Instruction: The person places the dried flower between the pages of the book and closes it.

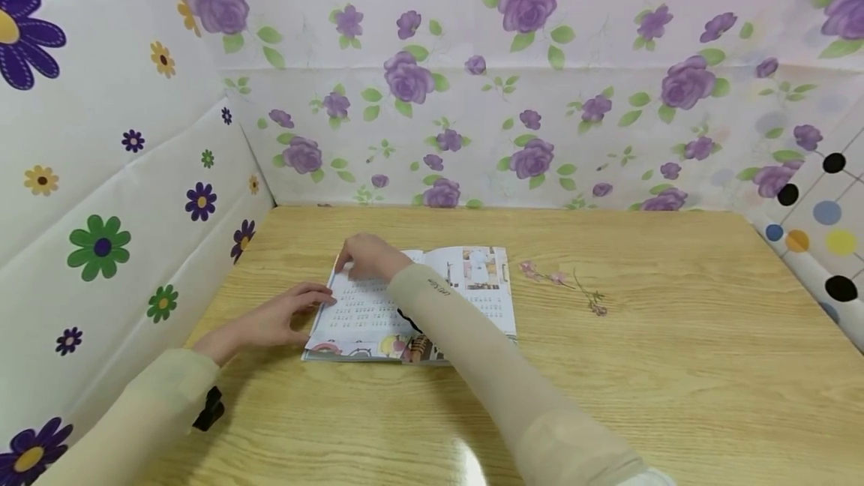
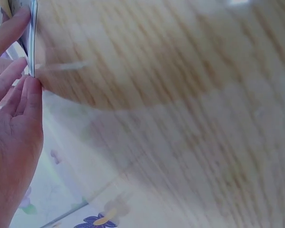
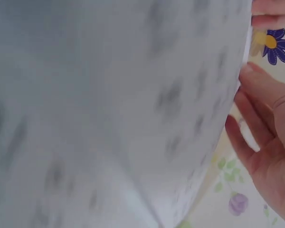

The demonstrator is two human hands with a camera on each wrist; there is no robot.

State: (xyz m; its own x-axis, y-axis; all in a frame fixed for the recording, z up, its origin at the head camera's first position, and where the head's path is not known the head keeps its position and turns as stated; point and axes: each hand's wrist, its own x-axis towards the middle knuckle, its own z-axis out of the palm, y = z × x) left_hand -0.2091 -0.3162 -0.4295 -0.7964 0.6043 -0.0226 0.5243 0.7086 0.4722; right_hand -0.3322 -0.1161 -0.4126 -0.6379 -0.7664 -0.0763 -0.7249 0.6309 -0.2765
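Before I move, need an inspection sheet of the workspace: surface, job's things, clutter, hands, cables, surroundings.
Surface: wood-grain table, shiny at the near side.
Job's things: book, lying open, pages printed.
Clutter: pink flower sprig right of the book; real or printed, cannot tell.
Hands: left hand touches the book's left edge; right hand pinches that edge nearer the far corner.
Cables: nothing seen.
Surroundings: purple-rose sheet behind, flower-print sheet left, dotted sheet right.
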